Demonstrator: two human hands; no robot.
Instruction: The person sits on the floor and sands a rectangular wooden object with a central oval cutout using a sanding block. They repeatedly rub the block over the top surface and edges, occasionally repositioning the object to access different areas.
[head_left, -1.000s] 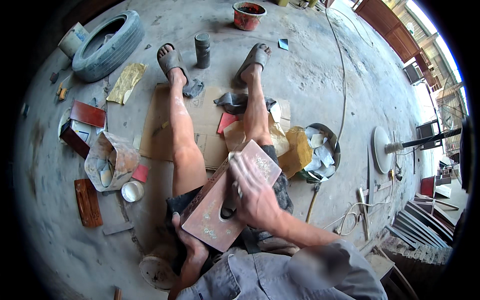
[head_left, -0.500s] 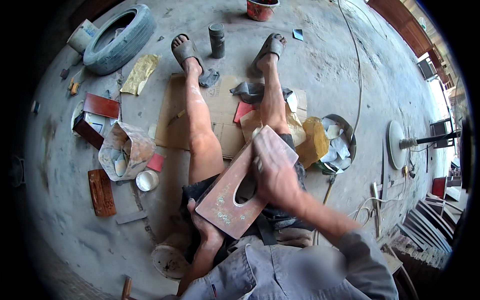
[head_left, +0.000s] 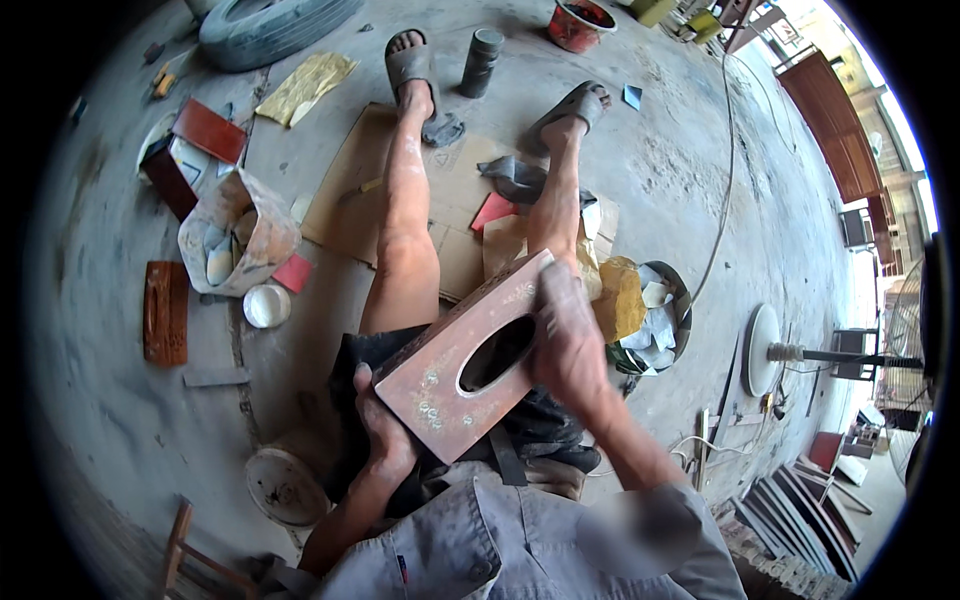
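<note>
A reddish-brown wooden tissue box point(head_left: 412, 372) with an oval opening and pale floral inlay lies tilted across my lap. My left hand point(head_left: 388, 428) is closed round its lower left corner, the thumb along the edge. My right hand point(head_left: 572, 345) presses against the right side of the box beside the opening, fingers together and pointing away from me. A small pale edge shows at its fingertips; what it holds there is mostly hidden. The box's underside and far side are out of sight.
Cardboard point(head_left: 345, 205) lies under my legs. At left stand a bag-like container of scraps point(head_left: 240, 235), a white tub point(head_left: 267, 306) and a carved wooden piece point(head_left: 165, 313). At right are a bucket of paper scraps point(head_left: 685, 320) and a fan's round base point(head_left: 762, 350). A tire point(head_left: 280, 35) lies far left.
My right hand has moved from across the top face to the box's right side, uncovering more of the oval opening. The box has turned slightly, and the view has shifted.
</note>
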